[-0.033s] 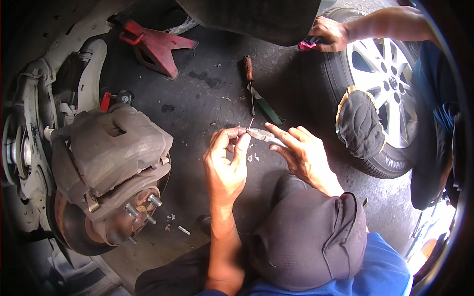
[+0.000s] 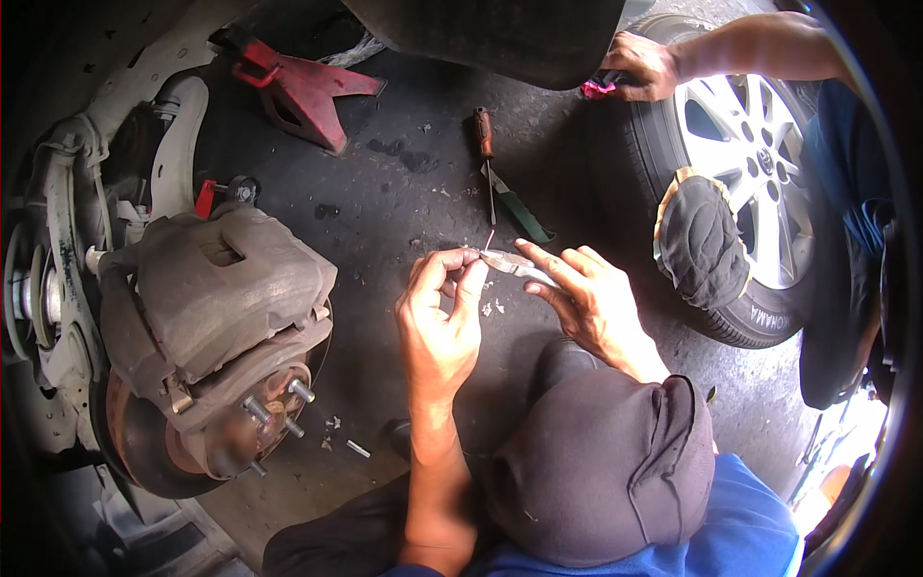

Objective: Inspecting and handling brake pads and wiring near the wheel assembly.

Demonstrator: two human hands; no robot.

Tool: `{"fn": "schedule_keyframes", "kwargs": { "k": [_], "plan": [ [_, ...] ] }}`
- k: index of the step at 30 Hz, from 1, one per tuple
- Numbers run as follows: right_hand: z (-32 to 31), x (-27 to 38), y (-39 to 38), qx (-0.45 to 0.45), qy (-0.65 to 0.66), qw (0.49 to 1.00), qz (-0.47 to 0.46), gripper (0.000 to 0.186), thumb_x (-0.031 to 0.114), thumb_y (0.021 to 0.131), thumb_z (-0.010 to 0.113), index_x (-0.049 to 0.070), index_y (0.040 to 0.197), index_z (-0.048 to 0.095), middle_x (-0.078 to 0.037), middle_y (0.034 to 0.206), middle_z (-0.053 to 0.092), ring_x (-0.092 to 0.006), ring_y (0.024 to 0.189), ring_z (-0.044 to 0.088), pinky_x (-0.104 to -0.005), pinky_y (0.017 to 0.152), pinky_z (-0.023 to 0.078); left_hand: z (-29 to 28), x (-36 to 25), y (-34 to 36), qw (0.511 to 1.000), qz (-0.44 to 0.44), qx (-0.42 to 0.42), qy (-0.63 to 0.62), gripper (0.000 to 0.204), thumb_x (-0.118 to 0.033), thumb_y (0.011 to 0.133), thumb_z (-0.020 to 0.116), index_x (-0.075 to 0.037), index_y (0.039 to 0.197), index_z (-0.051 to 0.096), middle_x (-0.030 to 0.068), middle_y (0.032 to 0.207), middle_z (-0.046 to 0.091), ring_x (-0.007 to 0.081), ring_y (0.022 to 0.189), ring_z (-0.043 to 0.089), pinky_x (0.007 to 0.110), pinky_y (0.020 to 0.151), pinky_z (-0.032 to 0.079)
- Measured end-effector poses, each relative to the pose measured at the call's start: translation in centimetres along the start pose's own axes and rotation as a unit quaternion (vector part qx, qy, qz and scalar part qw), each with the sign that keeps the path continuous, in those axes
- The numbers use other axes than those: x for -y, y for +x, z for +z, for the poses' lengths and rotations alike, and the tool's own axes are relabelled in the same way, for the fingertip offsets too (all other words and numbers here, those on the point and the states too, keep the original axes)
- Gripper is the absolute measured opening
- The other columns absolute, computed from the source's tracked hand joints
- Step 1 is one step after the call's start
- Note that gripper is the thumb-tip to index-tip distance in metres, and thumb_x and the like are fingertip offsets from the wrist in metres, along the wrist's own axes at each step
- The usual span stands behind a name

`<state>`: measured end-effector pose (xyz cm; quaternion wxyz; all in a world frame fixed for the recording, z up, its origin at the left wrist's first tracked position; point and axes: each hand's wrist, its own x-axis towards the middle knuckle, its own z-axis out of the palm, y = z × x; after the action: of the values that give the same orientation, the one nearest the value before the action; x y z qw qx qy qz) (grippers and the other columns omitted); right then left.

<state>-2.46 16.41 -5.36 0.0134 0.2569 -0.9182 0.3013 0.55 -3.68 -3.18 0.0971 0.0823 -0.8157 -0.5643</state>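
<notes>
My left hand [image 2: 444, 317] pinches a small item at the jaws of metal pliers [image 2: 505, 264]; a thin reddish wire [image 2: 488, 238] sticks up there, its held part hidden by the fingertips. The pliers' handles are gripped by my right hand [image 2: 591, 308]. Just beyond lie a screwdriver with a wooden-looking handle [image 2: 484, 133] and a green strip-like object [image 2: 524, 216]. To the left is a rusty brake caliper [image 2: 202, 308] over a disc [image 2: 139, 442] with protruding studs [image 2: 300, 389].
A red jack stand [image 2: 308, 111] stands at upper left. At right, a co-worker's hand [image 2: 644, 67] holds something pink beside a wheel [image 2: 731, 135] with a dark pad [image 2: 700, 245] against it. A rounded grey cloth shape [image 2: 596, 471] with blue clothing fills the lower middle.
</notes>
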Motion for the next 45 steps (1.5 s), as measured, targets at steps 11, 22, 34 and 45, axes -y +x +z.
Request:
{"fn": "schedule_keyframes", "kwargs": {
  "k": [11, 22, 34, 45],
  "plan": [
    [0.5, -0.3, -0.4, -0.009, 0.021, 1.0, 0.007, 0.051, 0.029, 0.091, 0.079, 0.016, 0.139, 0.067, -0.006, 0.081, 0.058, -0.0236, 0.075, 0.06, -0.0364, 0.071, 0.054, 0.1, 0.4, -0.1, 0.999, -0.025, 0.013, -0.041, 0.013, -0.008, 0.103, 0.068, 0.004, 0.108, 0.068, 0.0054, 0.095, 0.071, 0.0108, 0.087, 0.065, 0.026, 0.082, 0.052],
    [1.3, -0.3, -0.7, -0.05, 0.065, 0.996, 0.025, 0.032, 0.011, 0.089, 0.079, 0.006, 0.118, 0.069, -0.014, 0.09, 0.07, -0.0322, 0.079, 0.069, -0.0401, 0.071, 0.057, 0.8, -0.5, -0.2, 0.999, -0.031, 0.042, -0.012, 0.014, -0.011, 0.105, 0.063, 0.002, 0.106, 0.067, 0.0079, 0.086, 0.069, 0.0178, 0.078, 0.063, 0.032, 0.073, 0.051],
    [2.0, -0.2, -0.6, -0.077, 0.074, 0.992, 0.065, 0.029, 0.002, 0.086, 0.077, 0.007, 0.114, 0.072, -0.016, 0.091, 0.074, -0.0331, 0.076, 0.072, -0.0397, 0.07, 0.058, 2.3, 0.0, -1.0, 0.999, 0.017, -0.027, 0.038, 0.008, -0.005, 0.101, 0.064, 0.002, 0.103, 0.068, 0.0142, 0.09, 0.071, 0.0307, 0.08, 0.066, 0.04, 0.073, 0.052],
    [2.7, 0.0, -0.5, 0.005, 0.14, 0.985, 0.101, 0.025, 0.01, 0.091, 0.074, 0.005, 0.115, 0.068, -0.015, 0.097, 0.075, -0.0349, 0.087, 0.075, -0.043, 0.074, 0.059, 0.6, 1.4, -0.2, 0.972, -0.119, 0.059, -0.196, 0.016, -0.011, 0.108, 0.059, 0.003, 0.111, 0.067, 0.0034, 0.091, 0.066, 0.0101, 0.081, 0.06, 0.027, 0.076, 0.049]
  ]
}}
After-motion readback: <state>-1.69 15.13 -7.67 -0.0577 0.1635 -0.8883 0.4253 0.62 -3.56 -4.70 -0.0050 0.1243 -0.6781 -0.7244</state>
